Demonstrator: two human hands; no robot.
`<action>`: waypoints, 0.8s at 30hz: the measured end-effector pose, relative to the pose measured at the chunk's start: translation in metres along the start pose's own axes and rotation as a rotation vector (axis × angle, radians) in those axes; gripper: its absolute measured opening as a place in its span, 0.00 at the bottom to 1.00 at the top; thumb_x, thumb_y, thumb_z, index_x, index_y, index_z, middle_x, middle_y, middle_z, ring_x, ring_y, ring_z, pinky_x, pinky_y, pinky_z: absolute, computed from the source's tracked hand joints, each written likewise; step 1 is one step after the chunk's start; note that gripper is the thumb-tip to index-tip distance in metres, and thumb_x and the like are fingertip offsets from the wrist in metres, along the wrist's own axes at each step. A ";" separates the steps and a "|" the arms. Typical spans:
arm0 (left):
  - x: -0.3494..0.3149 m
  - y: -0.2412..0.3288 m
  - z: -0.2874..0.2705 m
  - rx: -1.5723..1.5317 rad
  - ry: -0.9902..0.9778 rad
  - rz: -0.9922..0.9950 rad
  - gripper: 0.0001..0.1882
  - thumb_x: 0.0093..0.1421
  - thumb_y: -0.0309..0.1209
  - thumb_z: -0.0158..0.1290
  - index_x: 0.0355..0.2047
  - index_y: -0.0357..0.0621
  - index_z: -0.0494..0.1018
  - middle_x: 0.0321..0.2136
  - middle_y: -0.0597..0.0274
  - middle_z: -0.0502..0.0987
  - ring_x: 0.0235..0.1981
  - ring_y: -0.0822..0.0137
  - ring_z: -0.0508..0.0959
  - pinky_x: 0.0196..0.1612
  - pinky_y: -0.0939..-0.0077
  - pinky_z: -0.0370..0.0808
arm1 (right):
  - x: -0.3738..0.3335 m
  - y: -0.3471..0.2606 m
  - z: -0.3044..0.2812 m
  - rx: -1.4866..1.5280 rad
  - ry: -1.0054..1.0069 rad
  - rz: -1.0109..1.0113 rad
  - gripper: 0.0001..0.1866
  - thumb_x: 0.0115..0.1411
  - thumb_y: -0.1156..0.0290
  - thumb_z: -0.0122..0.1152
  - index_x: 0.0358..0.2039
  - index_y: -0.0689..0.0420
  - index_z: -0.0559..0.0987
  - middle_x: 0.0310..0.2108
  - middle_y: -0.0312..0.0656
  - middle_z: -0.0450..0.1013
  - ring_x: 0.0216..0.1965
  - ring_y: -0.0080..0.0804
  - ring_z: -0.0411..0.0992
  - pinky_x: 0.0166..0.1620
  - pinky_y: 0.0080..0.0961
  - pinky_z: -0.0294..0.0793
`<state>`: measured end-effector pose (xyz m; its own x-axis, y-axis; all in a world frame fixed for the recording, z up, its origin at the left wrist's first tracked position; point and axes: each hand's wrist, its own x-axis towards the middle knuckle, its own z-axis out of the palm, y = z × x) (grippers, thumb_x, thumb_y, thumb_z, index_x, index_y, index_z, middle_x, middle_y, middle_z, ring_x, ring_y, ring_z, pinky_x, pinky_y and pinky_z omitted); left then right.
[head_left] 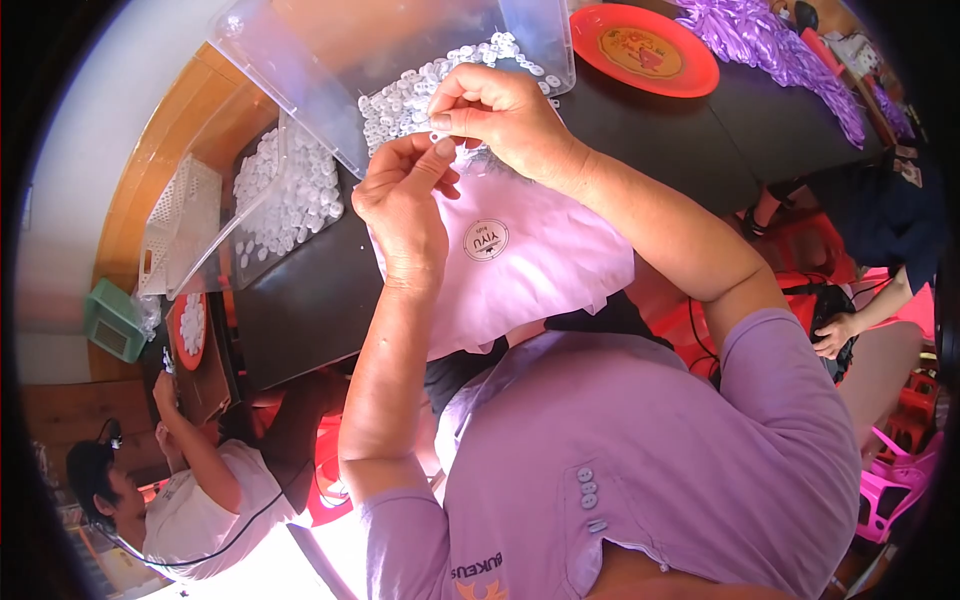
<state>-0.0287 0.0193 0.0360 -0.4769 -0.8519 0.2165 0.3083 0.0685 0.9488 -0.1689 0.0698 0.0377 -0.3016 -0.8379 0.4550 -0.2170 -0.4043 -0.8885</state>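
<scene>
Above the edge of a dark table, my left hand (408,205) and my right hand (505,120) meet with thumbs and fingers pinched. Between their fingertips is a small white round piece (437,136) with a dark spot; its exact kind is too small to make out. Just beyond my hands, a clear plastic bin (290,85) holds a heap of similar white pieces (400,100). Under my wrists a pink cloth (540,255) with a round printed mark spreads from the table edge over my lap. Some whitish bits (470,157) show below my left fingers.
Left of the bin, a clear tray (225,235) holds more white pieces (290,190). A red round plate (690,72) and a purple shiny bundle (765,50) lie at the far right. One co-worker (205,490) sits at left; another person's hand (838,333) shows at right.
</scene>
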 end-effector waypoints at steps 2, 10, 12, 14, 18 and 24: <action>0.005 -0.002 0.000 -0.077 -0.001 -0.010 0.06 0.58 0.22 0.59 0.33 0.31 0.74 0.25 0.58 0.77 0.21 0.71 0.74 0.24 0.78 0.71 | 0.000 0.003 0.001 0.086 0.021 -0.046 0.02 0.62 0.76 0.59 0.33 0.60 0.76 0.29 0.33 0.74 0.31 0.17 0.73 0.35 0.16 0.74; 0.014 -0.013 -0.008 -0.195 -0.025 -0.049 0.07 0.63 0.25 0.53 0.36 0.30 0.72 0.28 0.54 0.76 0.24 0.66 0.74 0.26 0.74 0.71 | -0.002 0.003 0.004 -0.017 0.024 -0.011 0.02 0.62 0.76 0.59 0.33 0.60 0.76 0.29 0.32 0.74 0.31 0.17 0.72 0.35 0.17 0.73; 0.016 -0.014 -0.010 -0.192 -0.019 -0.074 0.08 0.65 0.26 0.51 0.37 0.31 0.72 0.28 0.54 0.76 0.25 0.66 0.74 0.26 0.74 0.71 | -0.001 0.004 0.003 -0.091 0.038 -0.036 0.03 0.62 0.75 0.59 0.33 0.60 0.76 0.28 0.32 0.74 0.31 0.17 0.71 0.35 0.18 0.72; 0.017 -0.015 -0.011 -0.188 -0.020 -0.093 0.08 0.65 0.26 0.50 0.37 0.31 0.72 0.28 0.54 0.76 0.25 0.66 0.74 0.26 0.74 0.71 | 0.001 0.006 0.001 -0.307 0.058 -0.180 0.03 0.61 0.76 0.59 0.33 0.60 0.75 0.26 0.33 0.73 0.29 0.18 0.71 0.34 0.20 0.71; 0.016 -0.014 -0.013 -0.159 -0.035 -0.122 0.08 0.65 0.26 0.50 0.37 0.31 0.72 0.28 0.55 0.76 0.25 0.66 0.75 0.26 0.74 0.71 | 0.001 0.008 0.002 -0.408 0.028 -0.181 0.03 0.61 0.76 0.58 0.32 0.60 0.73 0.25 0.35 0.73 0.28 0.21 0.71 0.33 0.23 0.70; 0.015 -0.014 -0.012 -0.159 -0.026 -0.118 0.06 0.64 0.24 0.50 0.36 0.31 0.72 0.28 0.56 0.76 0.23 0.70 0.75 0.22 0.76 0.71 | 0.002 0.013 0.003 -0.468 0.033 -0.256 0.03 0.61 0.76 0.58 0.32 0.60 0.73 0.24 0.37 0.73 0.25 0.25 0.71 0.31 0.24 0.70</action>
<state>-0.0303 -0.0005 0.0237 -0.5382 -0.8351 0.1139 0.3739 -0.1155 0.9202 -0.1699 0.0621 0.0273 -0.2120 -0.7189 0.6620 -0.6762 -0.3811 -0.6305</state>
